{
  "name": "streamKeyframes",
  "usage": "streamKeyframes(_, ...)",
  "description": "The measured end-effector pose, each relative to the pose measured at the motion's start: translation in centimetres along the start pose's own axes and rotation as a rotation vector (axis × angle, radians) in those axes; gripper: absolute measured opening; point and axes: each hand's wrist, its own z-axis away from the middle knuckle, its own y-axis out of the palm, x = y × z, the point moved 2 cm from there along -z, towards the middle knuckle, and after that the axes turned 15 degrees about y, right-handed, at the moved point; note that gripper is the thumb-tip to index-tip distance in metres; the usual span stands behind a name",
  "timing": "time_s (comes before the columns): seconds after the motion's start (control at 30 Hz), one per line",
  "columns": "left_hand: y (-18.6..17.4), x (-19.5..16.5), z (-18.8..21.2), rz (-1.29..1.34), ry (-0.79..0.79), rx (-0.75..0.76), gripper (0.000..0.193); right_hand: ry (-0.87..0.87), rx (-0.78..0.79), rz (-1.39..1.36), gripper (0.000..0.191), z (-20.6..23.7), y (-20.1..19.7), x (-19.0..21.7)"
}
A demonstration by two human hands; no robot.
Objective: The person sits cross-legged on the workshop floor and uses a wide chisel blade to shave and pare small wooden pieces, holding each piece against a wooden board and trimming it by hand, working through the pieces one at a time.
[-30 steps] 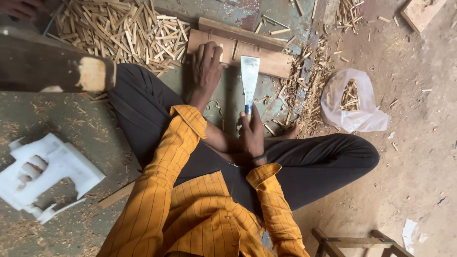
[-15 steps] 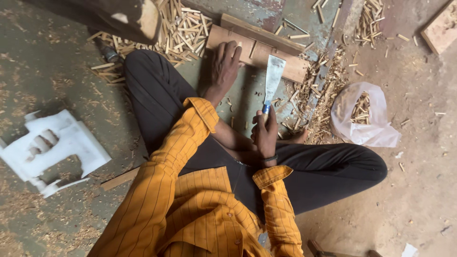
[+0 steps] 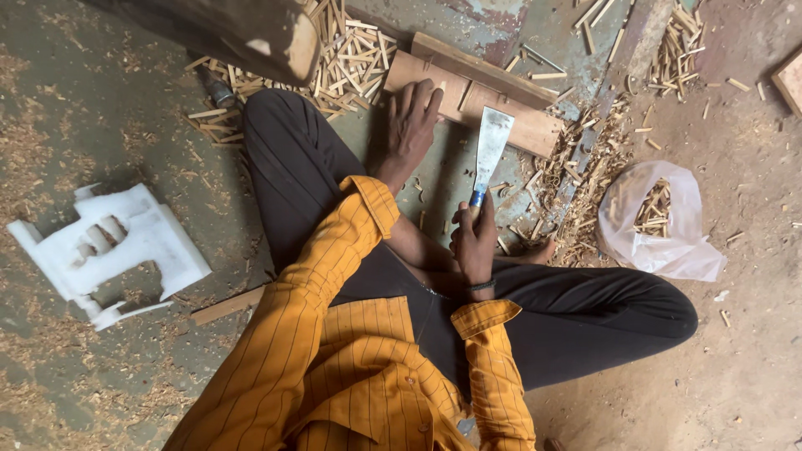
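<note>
I sit cross-legged on the floor in dark trousers and an orange striped shirt. My left hand (image 3: 413, 121) rests palm down on the near edge of a flat wooden block (image 3: 510, 117), fingers spread beside a small stick on it. My right hand (image 3: 474, 242) grips the blue handle of a broad flat blade (image 3: 491, 146), which points away from me with its tip near the block.
A pile of split wooden sticks (image 3: 351, 63) lies behind the block. A clear plastic bag (image 3: 660, 221) holding sticks sits at the right. A white foam piece (image 3: 109, 250) lies at the left. A dark log (image 3: 251, 33) crosses the top left. Shavings cover the floor.
The view has shifted, so everything sits lower and further right in the picture. My left hand stays on the block and my right hand still holds the blade upright.
</note>
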Motion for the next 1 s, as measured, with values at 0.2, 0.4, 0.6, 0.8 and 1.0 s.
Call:
streamKeyframes(0.2,-0.3,-0.8,0.2,0.162,-0.018,-0.013,0.048,-0.049,-0.036,0.108,0.071,1.0,0.5,1.1)
streamKeyframes(0.4,-2.0,-4.6,3.0,0.646,-0.114,-0.163,0.041,-0.162,-0.135,0.353,0.070,1.4,0.5,1.3)
streamKeyframes(0.6,-3.3,-6.7,4.5,0.567,0.052,-0.078,0.050,-0.208,-0.061,0.360,0.065,1.3,1.5,0.6)
streamKeyframes(0.8,-2.1,-6.5,4.2,0.476,0.075,0.093,0.055,-0.150,-0.108,0.384,0.061,0.4,3.0,0.3)
streamKeyframes(1.0,-0.9,-6.2,3.9,0.449,0.094,0.165,0.054,-0.291,-0.122,0.412,0.063,-0.3,3.7,0.8)
